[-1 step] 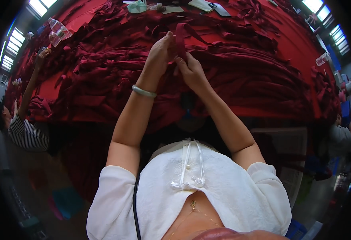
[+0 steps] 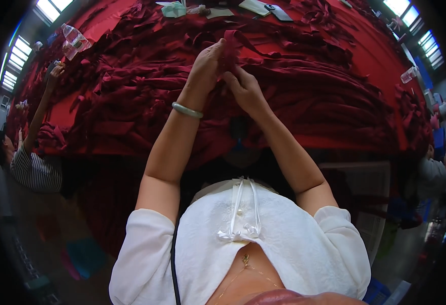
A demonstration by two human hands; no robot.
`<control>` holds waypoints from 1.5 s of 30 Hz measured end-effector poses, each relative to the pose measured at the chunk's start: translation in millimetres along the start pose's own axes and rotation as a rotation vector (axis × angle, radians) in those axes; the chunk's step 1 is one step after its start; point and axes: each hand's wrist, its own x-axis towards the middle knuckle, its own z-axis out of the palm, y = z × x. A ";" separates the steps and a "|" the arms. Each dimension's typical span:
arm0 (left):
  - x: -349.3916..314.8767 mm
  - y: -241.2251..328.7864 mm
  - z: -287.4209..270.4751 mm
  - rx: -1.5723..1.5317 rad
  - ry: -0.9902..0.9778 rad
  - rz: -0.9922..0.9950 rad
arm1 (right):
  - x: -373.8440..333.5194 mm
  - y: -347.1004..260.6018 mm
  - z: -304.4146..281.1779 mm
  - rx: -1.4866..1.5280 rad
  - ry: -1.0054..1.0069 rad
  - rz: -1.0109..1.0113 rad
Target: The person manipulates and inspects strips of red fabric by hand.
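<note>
A dark red fabric strip (image 2: 229, 53) runs between my hands over the table, its upper part looping off to the right. My left hand (image 2: 206, 63), with a pale bangle at the wrist, is closed on the strip's left side. My right hand (image 2: 248, 92) pinches the strip lower down, thumb and fingers together. Under and around both hands lie long heaps of the same dark red fabric (image 2: 314, 101). Part of the strip near my fingers is blurred.
Red cloth (image 2: 380, 61) covers the table. Clear plastic bottles stand or lie at the far left (image 2: 73, 38) and right (image 2: 409, 75). Papers and a dark phone-like object (image 2: 270, 7) lie at the back. A co-worker in a striped shirt (image 2: 35, 170) reaches in from the left.
My left hand has shifted slightly to the right, closer to my right hand. The strip's upper loop has moved a little right with it.
</note>
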 end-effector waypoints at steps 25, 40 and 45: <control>16.4 -21.8 -7.9 0.044 0.111 0.187 | 34.1 2.8 -21.1 -0.317 0.030 -0.026; 39.8 -14.9 -4.6 -0.167 0.129 0.066 | 44.0 -14.4 2.5 -0.646 0.167 -0.012; 16.6 -26.8 -5.1 -0.119 0.123 0.098 | 34.4 -4.9 -4.4 -0.565 0.180 -0.066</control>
